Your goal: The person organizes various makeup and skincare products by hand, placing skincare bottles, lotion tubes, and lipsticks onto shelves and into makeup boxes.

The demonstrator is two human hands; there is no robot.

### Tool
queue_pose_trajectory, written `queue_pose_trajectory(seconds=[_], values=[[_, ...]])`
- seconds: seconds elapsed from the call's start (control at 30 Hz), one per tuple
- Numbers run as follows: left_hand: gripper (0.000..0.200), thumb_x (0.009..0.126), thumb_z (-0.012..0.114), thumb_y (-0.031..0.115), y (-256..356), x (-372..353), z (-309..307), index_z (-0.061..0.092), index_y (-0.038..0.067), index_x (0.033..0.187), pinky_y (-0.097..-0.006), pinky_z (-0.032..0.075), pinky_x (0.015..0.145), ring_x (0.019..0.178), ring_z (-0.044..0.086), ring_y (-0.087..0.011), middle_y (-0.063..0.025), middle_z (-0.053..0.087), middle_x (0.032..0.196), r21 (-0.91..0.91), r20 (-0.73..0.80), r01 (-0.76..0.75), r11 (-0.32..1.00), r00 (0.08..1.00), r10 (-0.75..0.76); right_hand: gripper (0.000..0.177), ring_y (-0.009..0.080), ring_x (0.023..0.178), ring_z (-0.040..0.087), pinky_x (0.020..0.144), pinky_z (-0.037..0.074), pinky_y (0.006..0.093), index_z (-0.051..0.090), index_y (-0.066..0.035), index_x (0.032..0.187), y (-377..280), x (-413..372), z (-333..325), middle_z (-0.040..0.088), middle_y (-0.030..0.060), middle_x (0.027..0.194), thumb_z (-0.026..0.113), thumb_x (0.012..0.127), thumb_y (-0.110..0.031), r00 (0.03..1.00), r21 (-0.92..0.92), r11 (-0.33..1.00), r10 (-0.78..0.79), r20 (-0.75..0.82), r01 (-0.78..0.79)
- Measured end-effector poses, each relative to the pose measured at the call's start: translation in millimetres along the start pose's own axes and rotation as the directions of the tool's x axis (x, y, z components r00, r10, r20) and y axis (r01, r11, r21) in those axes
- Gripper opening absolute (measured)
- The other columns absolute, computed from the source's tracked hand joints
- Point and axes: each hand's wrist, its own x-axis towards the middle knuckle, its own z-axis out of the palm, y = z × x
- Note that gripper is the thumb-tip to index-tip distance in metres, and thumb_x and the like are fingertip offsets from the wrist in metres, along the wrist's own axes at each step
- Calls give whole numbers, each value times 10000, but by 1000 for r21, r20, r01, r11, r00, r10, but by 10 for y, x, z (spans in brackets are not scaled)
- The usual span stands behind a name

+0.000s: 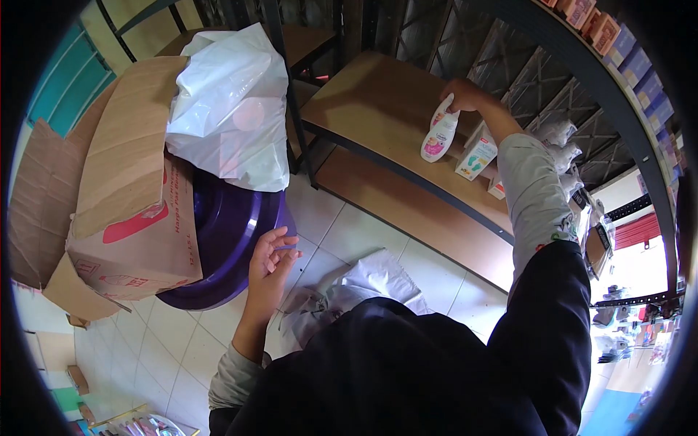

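Note:
At the shelf, my right hand grips the upper end of a white plastic bottle with a pink label. The bottle leans a little over the brown shelf board. Just right of it stands a white carton with teal footprint marks, partly behind my forearm. My left hand is held low over the floor with its fingers loosely spread and nothing in them. Nearest to it is a purple plastic tub.
An open cardboard box and a full white plastic bag rest over the tub on the left. A pale sack lies on the tiled floor before me. Small boxes line a curved-looking shelf at upper right.

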Motion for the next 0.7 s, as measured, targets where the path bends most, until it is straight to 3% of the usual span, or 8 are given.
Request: queue_pose_trajectory(seconds=[0.07, 0.17, 0.27, 0.47, 0.57, 0.7], values=[[405, 888, 569, 13, 15, -2, 23, 430, 12, 1269, -305, 460, 892, 956, 547, -147, -121, 535, 1115, -11, 3, 24, 1000, 1000, -24, 455, 283, 925, 661, 845, 497, 343, 692, -18, 1013, -11, 19, 12, 690, 153, 983, 756, 563, -52, 999, -52, 999, 12, 34, -10], [404, 891, 565, 12, 13, 7, 48, 425, 12, 1270, -302, 454, 898, 961, 547, -149, -122, 534, 1117, -19, 9, 38, 999, 999, -38, 455, 280, 932, 660, 840, 501, 340, 692, -26, 1016, 74, 66, 79, 691, 146, 988, 754, 566, -48, 992, 50, 995, 85, 98, -91], [400, 893, 559, 8, 24, 1, 57, 424, 12, 1270, -304, 455, 898, 964, 547, -151, -124, 533, 1117, -24, 19, 42, 999, 999, -41, 455, 267, 932, 660, 825, 510, 335, 694, -34, 1019, 42, 15, 57, 692, 136, 989, 750, 567, -36, 993, 14, 997, 69, 93, -70], [400, 894, 549, -4, 33, -35, 54, 420, 12, 1272, -314, 465, 893, 964, 549, -149, -127, 534, 1112, -17, 46, 23, 1000, 999, -22, 451, 230, 908, 664, 785, 526, 318, 691, -41, 1027, 42, -26, 46, 696, 115, 973, 740, 579, -14, 989, 121, 989, 76, 128, -91], [411, 890, 551, -13, 51, -55, 40, 417, 12, 1277, -308, 465, 884, 956, 552, -144, -124, 535, 1112, -25, 53, 7, 1000, 999, -6, 440, 220, 893, 662, 775, 529, 305, 689, -34, 1022, -54, -88, 0, 697, 98, 950, 740, 586, -11, 975, 140, 971, 176, 138, -195], [432, 877, 562, -25, 152, -101, -31, 416, 9, 1283, -284, 455, 860, 952, 554, -136, -119, 544, 1117, -27, 69, -39, 999, 997, 41, 489, 214, 943, 637, 786, 527, 301, 658, -39, 1089, 3, -85, -34, 666, 102, 1041, 738, 607, -9, 964, 238, 947, 168, 207, -216]])
